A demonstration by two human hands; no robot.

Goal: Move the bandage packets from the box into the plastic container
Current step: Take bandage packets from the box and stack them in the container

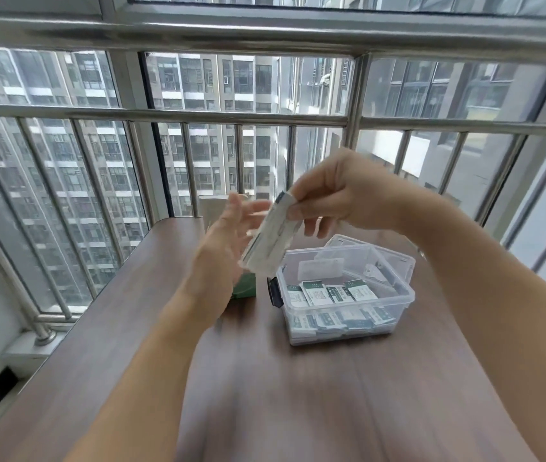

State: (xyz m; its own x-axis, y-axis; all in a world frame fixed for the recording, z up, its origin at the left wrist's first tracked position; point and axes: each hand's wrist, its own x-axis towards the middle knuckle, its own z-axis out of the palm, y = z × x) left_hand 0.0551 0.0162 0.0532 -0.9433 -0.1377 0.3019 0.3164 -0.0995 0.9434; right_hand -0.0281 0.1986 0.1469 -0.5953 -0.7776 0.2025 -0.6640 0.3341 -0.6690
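Your right hand (338, 195) pinches bandage packets (270, 236) at top; left hand (231, 235) open beside, blurred. Packets light, floppy, slippery: grip mid-stack over plastic container (344, 291)

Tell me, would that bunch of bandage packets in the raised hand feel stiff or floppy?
Probably floppy and light: the bandage packets hang in a thin sheaf from just the right hand's fingers. Likely slippery too, since the stack looks fanned at its lower end, near the open left hand.

R hand (341, 191) raised w/ pinching grip, L hand (231, 228) beside it, fingers spread, blurred.
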